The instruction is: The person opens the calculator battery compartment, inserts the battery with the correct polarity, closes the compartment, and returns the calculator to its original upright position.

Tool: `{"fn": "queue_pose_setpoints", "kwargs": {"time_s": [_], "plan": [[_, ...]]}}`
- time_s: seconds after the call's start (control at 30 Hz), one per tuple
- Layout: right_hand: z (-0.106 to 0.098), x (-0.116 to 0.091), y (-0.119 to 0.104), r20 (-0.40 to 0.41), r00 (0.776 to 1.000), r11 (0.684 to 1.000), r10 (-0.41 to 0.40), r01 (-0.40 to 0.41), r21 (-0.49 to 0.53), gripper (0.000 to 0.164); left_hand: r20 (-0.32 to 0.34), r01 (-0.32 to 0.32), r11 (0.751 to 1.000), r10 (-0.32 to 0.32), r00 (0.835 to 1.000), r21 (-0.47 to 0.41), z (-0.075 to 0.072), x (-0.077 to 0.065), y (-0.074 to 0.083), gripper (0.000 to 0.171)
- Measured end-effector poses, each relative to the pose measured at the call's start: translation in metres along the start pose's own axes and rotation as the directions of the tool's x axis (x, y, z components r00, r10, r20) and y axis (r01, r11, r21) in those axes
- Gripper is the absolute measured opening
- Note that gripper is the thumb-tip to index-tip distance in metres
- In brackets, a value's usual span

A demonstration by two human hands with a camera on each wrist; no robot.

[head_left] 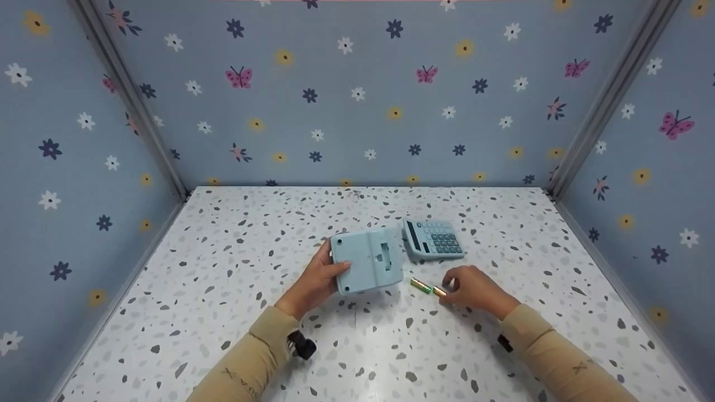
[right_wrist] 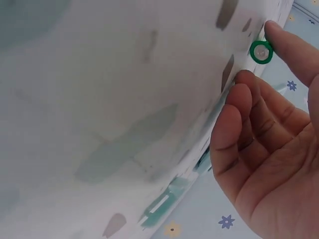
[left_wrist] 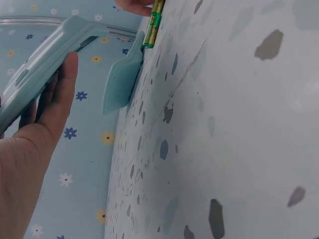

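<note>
My left hand grips a light blue calculator by its left side, raised above the table with its back facing up. The thumb lies on the back, where an uncovered battery slot shows near the right end. Two green and gold batteries lie end to end on the table. At the nearer one, my right hand has its thumb against the side, while the bent fingers stand a little apart from it.
A second light blue calculator lies keys up behind the batteries. The speckled white table is bounded by flowered walls at the back and both sides.
</note>
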State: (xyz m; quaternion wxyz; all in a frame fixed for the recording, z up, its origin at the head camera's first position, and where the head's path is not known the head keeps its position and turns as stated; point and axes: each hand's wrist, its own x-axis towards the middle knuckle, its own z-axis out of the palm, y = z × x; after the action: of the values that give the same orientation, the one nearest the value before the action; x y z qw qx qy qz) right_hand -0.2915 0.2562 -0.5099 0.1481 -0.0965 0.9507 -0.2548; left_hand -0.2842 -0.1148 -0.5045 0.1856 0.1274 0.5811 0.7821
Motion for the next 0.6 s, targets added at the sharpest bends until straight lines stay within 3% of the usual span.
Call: {"fn": "queue_pose_setpoints", "kwargs": {"time_s": [0.27, 0.6], "plan": [[-0.0006, 0.0023, -0.0032, 0.037, 0.998, 0.998, 0.049, -0.051, 0.036, 0.015, -0.01, 0.016, 1.0, -0.016, 1.0, -0.002, 0.001, -0.0012, 0.0029, 0.08], [-0.003, 0.0016, -0.0047, 0.059, 0.998, 1.0, -0.009, 0.009, -0.004, 0.008, -0.01, 0.016, 1.0, -0.016, 1.0, -0.003, 0.0007, -0.0019, 0.0002, 0.08]]}}
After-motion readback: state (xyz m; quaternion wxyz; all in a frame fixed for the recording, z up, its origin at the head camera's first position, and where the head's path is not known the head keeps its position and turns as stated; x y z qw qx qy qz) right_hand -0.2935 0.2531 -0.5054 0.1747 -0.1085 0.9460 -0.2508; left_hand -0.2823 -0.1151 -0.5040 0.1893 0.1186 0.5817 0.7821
